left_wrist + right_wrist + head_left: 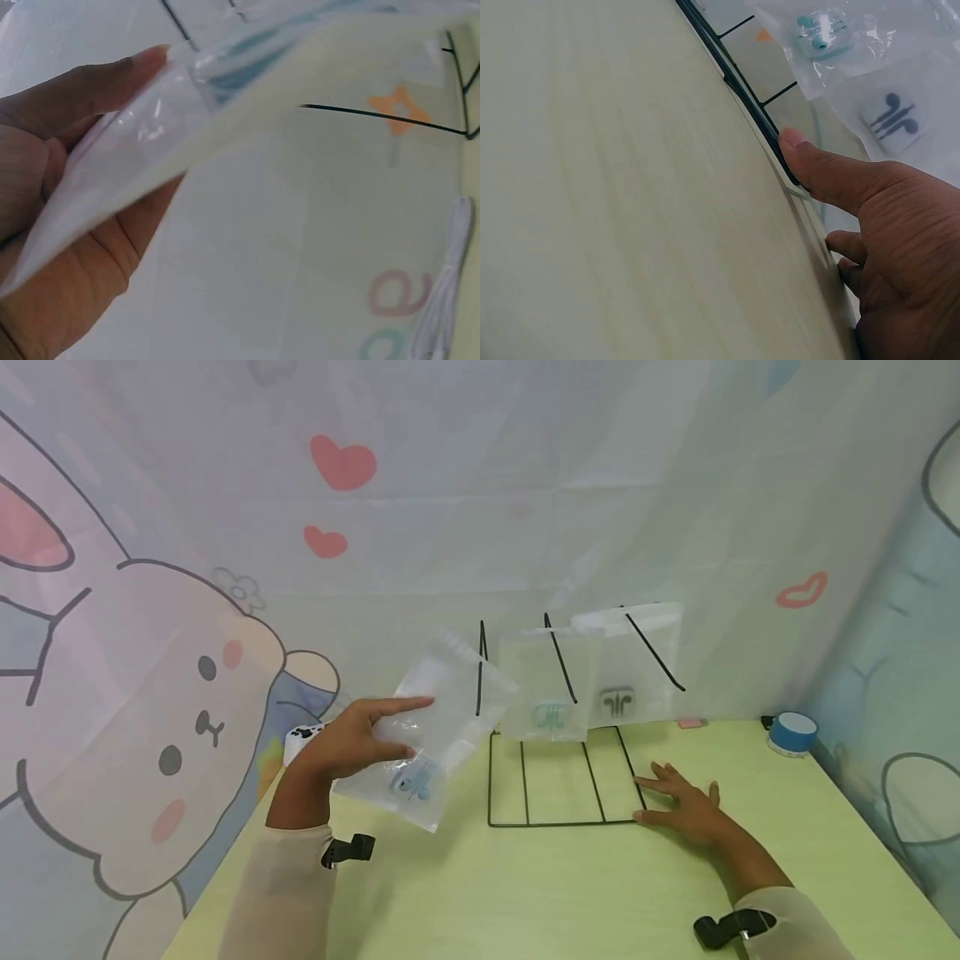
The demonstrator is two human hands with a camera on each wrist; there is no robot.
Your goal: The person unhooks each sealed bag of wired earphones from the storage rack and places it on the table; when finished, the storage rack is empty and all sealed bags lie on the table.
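Note:
My left hand (pixel 356 739) holds a clear plastic bag (pixel 457 718), pinching it between thumb and fingers. Light-blue earphones (pixel 414 779) lie in the bag's lower part. The bag is tilted, and its upper right part overlaps the left prong (pixel 479 672) of a black wire rack (pixel 562 824). On the middle prong hangs a bag with teal earphones (pixel 550 716); the right prong carries one with black earphones (pixel 617 701). My right hand (pixel 686 806) touches the rack's front right corner, its thumb (pixel 799 154) on the wire and its fingers extended along the side.
A blue and white round container (pixel 792 733) stands at the table's back right. A small pink block (pixel 691 723) lies behind the rack. Partly hidden behind my left wrist is a white item with black marks (pixel 302 739). A printed curtain (pixel 450 527) hangs behind the table.

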